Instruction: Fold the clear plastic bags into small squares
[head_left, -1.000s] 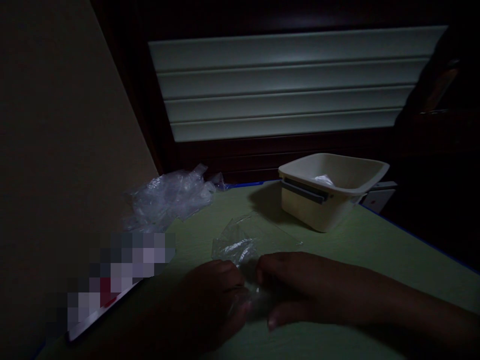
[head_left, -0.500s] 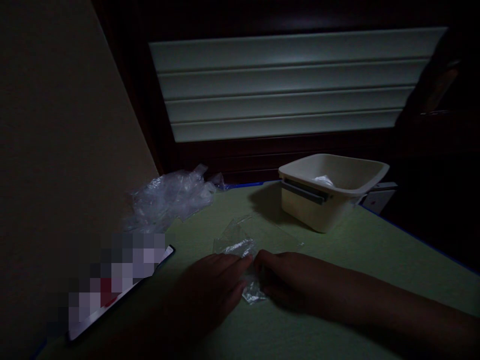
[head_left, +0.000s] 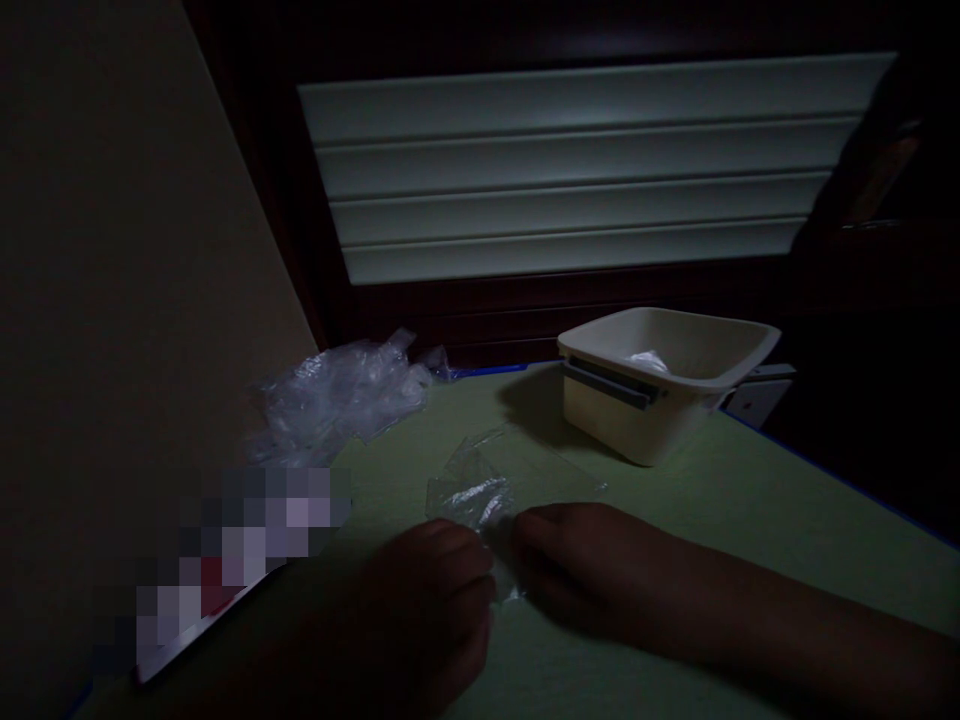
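Note:
A clear plastic bag (head_left: 476, 492) lies crumpled on the green tabletop, its far part spread out flat and catching some light. My left hand (head_left: 442, 605) is closed at the bag's near left side, fingers curled over the plastic. Just to the right, my right hand (head_left: 574, 560) is closed too, its thumb and fingers pinching the bag from the other side. A narrow strip of plastic shows between the two hands. The fingertips of both hands are mostly hidden in the dim light.
A heap of clear plastic bags (head_left: 337, 395) lies at the back left by the wall. A cream bin (head_left: 600, 405) with a grey handle stands at the back right, some clear plastic inside. A blurred-out flat device (head_left: 180, 635) lies at the left on the green table (head_left: 795, 510).
My left hand has moved down and curled its fingers from a stretched-out pose into a closed grip. The right hand has barely shifted. The near end of the bag is now more covered.

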